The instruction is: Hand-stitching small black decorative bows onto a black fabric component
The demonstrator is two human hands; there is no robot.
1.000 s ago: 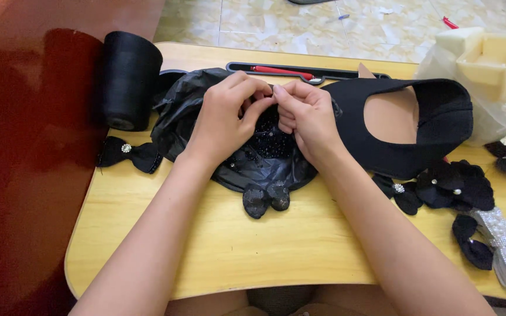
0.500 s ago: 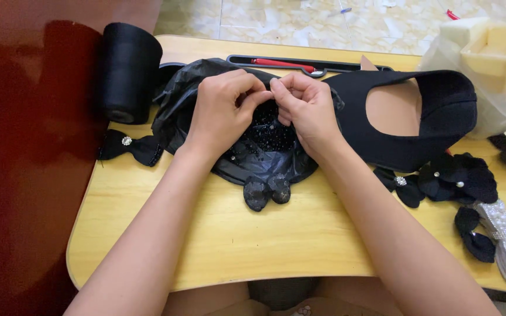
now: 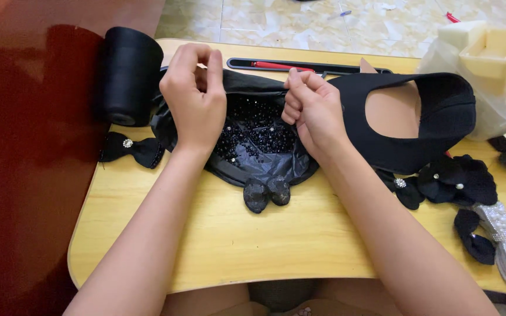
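Above the black bag of beads (image 3: 259, 146), left hand (image 3: 193, 96) and right hand (image 3: 311, 108) curled.

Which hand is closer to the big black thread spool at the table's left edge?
The left. The left hand is just beside the black thread spool, to its right, over the bag of black beads. The right hand is farther right, past the beads.

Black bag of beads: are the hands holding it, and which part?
Yes. Both hands pinch the black plastic bag by its top edge: the left hand at the left side of the opening, the right hand at the right, holding it open over the beads.
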